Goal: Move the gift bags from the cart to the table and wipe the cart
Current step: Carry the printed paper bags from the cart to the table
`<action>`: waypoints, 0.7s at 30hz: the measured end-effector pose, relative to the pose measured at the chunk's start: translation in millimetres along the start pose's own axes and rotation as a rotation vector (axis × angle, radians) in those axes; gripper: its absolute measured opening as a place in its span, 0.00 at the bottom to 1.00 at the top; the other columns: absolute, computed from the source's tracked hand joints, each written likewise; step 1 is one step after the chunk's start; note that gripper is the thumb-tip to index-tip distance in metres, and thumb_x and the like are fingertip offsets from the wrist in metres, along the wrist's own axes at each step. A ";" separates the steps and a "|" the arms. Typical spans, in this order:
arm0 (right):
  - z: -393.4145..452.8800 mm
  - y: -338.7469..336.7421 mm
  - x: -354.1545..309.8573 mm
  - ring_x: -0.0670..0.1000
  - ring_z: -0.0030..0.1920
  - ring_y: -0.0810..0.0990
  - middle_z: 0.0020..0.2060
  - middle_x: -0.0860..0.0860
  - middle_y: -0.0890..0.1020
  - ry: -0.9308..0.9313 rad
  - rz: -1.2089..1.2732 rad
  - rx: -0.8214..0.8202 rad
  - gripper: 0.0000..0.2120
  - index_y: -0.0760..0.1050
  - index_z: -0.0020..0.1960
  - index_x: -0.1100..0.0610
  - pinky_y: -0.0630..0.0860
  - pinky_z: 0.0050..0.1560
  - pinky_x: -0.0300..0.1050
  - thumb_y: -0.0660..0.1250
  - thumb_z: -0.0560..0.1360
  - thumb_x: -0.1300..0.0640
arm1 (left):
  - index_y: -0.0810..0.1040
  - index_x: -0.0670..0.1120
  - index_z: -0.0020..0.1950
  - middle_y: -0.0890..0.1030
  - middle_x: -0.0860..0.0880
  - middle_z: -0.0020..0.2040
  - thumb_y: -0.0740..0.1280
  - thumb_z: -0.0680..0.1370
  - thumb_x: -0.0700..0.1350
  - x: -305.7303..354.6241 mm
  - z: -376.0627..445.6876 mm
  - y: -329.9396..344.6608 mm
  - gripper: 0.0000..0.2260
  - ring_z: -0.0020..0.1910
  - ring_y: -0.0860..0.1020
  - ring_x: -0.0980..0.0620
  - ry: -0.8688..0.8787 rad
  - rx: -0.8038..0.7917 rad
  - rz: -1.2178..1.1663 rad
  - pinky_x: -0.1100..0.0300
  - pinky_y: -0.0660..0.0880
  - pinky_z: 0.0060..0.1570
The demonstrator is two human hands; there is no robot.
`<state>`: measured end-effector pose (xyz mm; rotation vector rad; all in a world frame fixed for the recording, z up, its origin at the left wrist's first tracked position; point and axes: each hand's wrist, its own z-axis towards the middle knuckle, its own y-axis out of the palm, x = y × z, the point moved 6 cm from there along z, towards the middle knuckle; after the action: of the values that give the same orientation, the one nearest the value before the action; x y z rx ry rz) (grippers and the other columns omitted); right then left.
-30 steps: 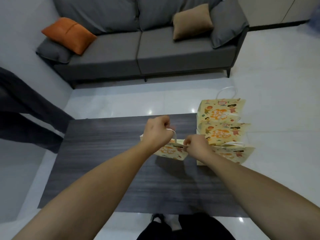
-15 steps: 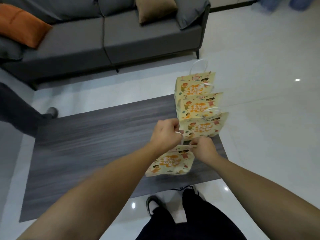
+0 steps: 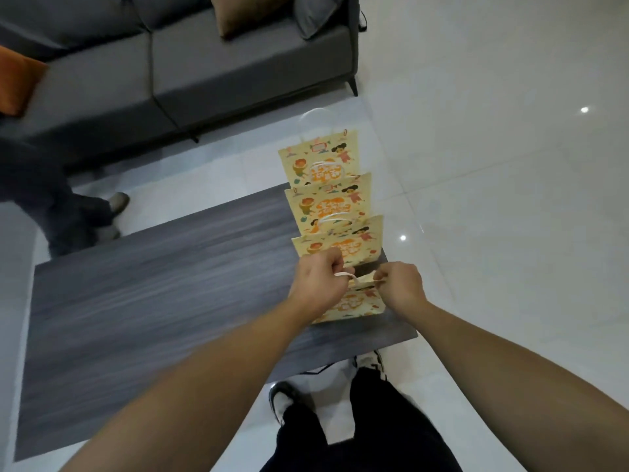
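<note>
Three yellow cartoon-print gift bags stand in a row along the right edge of the dark wood-grain table (image 3: pixel 136 294): the far bag (image 3: pixel 320 158), the middle bag (image 3: pixel 328 202) and the near standing bag (image 3: pixel 340 245). A fourth gift bag (image 3: pixel 354 304) stands just in front of them at the table's near right corner. My left hand (image 3: pixel 318 284) grips its white handle and top edge. My right hand (image 3: pixel 401 287) pinches the bag's top edge from the right. The cart is out of view.
A grey sofa (image 3: pixel 190 63) with a tan cushion (image 3: pixel 248 11) and an orange cushion (image 3: pixel 17 83) stands beyond the table. Another person's legs and shoes (image 3: pixel 85 212) are at the left. My own shoes (image 3: pixel 286 400) stand on the white tiled floor.
The view swung left and down. Both hands carried the fourth bag rightward across the table to the near end of the row, keeping hold of its top.
</note>
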<state>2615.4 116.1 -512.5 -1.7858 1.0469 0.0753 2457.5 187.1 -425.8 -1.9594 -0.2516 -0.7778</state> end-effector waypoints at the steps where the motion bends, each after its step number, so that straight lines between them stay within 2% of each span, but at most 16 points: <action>1: 4.5 -1.7 4.0 0.51 0.44 0.78 0.51 0.53 0.84 0.009 0.031 0.013 0.09 0.85 0.54 0.56 0.72 0.42 0.40 0.73 0.74 0.60 | 0.66 0.48 0.34 0.73 0.51 0.33 0.72 0.77 0.41 2.2 3.8 3.2 0.17 0.32 0.73 0.64 0.000 0.014 -0.011 0.66 0.63 0.27; 3: 11.9 -6.3 7.0 0.52 0.43 0.79 0.49 0.55 0.85 0.002 0.074 0.044 0.09 0.86 0.53 0.57 0.72 0.42 0.40 0.73 0.74 0.62 | 0.65 0.49 0.33 0.74 0.48 0.32 0.73 0.77 0.45 6.7 12.6 6.8 0.19 0.33 0.72 0.54 0.003 0.052 -0.024 0.54 0.68 0.32; 4: 15.8 -9.0 6.9 0.53 0.43 0.78 0.48 0.55 0.85 -0.006 0.090 0.052 0.08 0.86 0.52 0.57 0.71 0.42 0.39 0.73 0.73 0.63 | 0.65 0.49 0.33 0.73 0.48 0.31 0.73 0.77 0.46 10.2 17.5 7.9 0.20 0.34 0.71 0.49 0.009 0.057 -0.025 0.54 0.69 0.32; 5: 19.2 -11.7 6.3 0.54 0.43 0.79 0.48 0.56 0.85 -0.016 0.101 0.057 0.08 0.86 0.51 0.59 0.70 0.42 0.39 0.73 0.72 0.63 | 0.65 0.49 0.33 0.73 0.48 0.31 0.73 0.77 0.45 14.0 22.8 8.3 0.19 0.34 0.71 0.49 0.021 0.057 -0.017 0.54 0.69 0.33; 7: 25.3 -16.8 5.6 0.57 0.46 0.80 0.47 0.58 0.85 -0.023 0.115 0.061 0.07 0.85 0.50 0.60 0.69 0.43 0.39 0.73 0.71 0.65 | 0.65 0.47 0.34 0.71 0.50 0.31 0.73 0.77 0.41 22.6 31.6 5.8 0.18 0.38 0.78 0.58 0.049 0.052 -0.010 0.60 0.67 0.31; 8: 27.4 -18.9 5.0 0.57 0.48 0.81 0.48 0.58 0.85 -0.021 0.118 0.065 0.08 0.85 0.50 0.61 0.69 0.44 0.39 0.73 0.71 0.66 | 0.66 0.46 0.35 0.70 0.51 0.30 0.72 0.77 0.39 25.3 35.1 4.1 0.17 0.46 0.77 0.69 0.054 0.050 -0.015 0.67 0.64 0.28; 9: 29.4 -21.0 4.9 0.57 0.48 0.81 0.48 0.58 0.85 -0.018 0.116 0.068 0.09 0.85 0.51 0.61 0.68 0.44 0.38 0.73 0.71 0.66 | 0.66 0.45 0.35 0.69 0.52 0.30 0.72 0.77 0.38 27.9 38.4 2.9 0.17 0.50 0.69 0.77 0.057 0.054 -0.016 0.69 0.65 0.29; 10: 31.4 -22.9 4.8 0.56 0.48 0.81 0.48 0.58 0.85 -0.019 0.113 0.068 0.09 0.85 0.51 0.61 0.68 0.43 0.38 0.73 0.71 0.66 | 0.67 0.44 0.35 0.69 0.52 0.30 0.72 0.77 0.38 30.0 41.5 3.0 0.16 0.50 0.65 0.80 0.057 0.056 -0.012 0.70 0.65 0.29; 11: 32.7 -24.9 4.9 0.56 0.48 0.81 0.48 0.58 0.85 -0.023 0.109 0.071 0.09 0.85 0.52 0.61 0.69 0.43 0.38 0.73 0.71 0.66 | 0.67 0.44 0.35 0.69 0.52 0.30 0.72 0.77 0.39 30.7 44.2 4.5 0.16 0.46 0.67 0.83 0.050 0.056 -0.010 0.69 0.64 0.28; 12: 34.0 -27.0 5.6 0.57 0.48 0.82 0.47 0.58 0.85 -0.023 0.111 0.078 0.09 0.85 0.52 0.61 0.71 0.43 0.39 0.74 0.71 0.66 | 0.67 0.45 0.35 0.69 0.52 0.30 0.73 0.77 0.40 31.5 45.8 6.4 0.17 0.40 0.72 0.80 0.041 0.059 -0.006 0.68 0.62 0.27; 14: 35.8 -32.5 7.2 0.57 0.48 0.82 0.47 0.58 0.85 -0.014 0.125 0.095 0.09 0.85 0.51 0.62 0.76 0.46 0.42 0.74 0.72 0.66 | 0.65 0.47 0.34 0.69 0.54 0.29 0.73 0.77 0.41 33.2 46.8 10.8 0.18 0.33 0.71 0.70 0.033 0.055 0.015 0.65 0.60 0.29; 18: 37.4 -37.9 11.2 0.53 0.42 0.77 0.47 0.58 0.85 -0.008 0.108 0.097 0.08 0.85 0.52 0.61 0.77 0.45 0.43 0.73 0.73 0.66 | 0.64 0.50 0.33 0.70 0.54 0.30 0.71 0.75 0.40 35.5 45.5 13.5 0.18 0.32 0.66 0.55 0.030 0.024 0.035 0.57 0.62 0.32; 21: 36.2 -36.5 11.6 0.54 0.43 0.79 0.48 0.58 0.85 -0.008 0.127 0.096 0.09 0.84 0.52 0.62 0.80 0.49 0.47 0.73 0.73 0.67 | 0.64 0.50 0.33 0.69 0.51 0.30 0.67 0.71 0.36 36.3 43.0 13.5 0.15 0.33 0.66 0.50 0.014 0.001 0.027 0.56 0.62 0.33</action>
<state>2661.7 141.0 -508.9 -1.6313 1.1389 0.1077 2509.8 211.7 -426.9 -1.9516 -0.2163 -0.7734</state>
